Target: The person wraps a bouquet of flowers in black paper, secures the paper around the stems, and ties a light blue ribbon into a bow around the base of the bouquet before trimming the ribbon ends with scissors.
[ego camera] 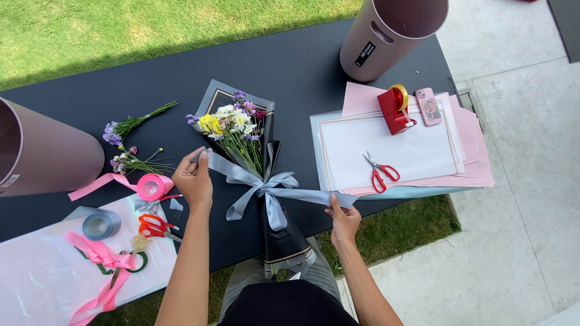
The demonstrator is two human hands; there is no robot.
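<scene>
Grip: left hand [193, 178] and right hand [343, 216] each pinch 1 tail of the grey ribbon [266, 188], pulled out to either side.
Ribbon: tied in a bow around the bouquet [241, 136].
Bouquet: flat on the black table [290, 66], black wrap, flowers pointing away.
Right of bouquet: red scissors [380, 172] on paper sheets [399, 151].
Left of bouquet: pink ribbon roll [154, 186], loose stems [130, 127].
</scene>
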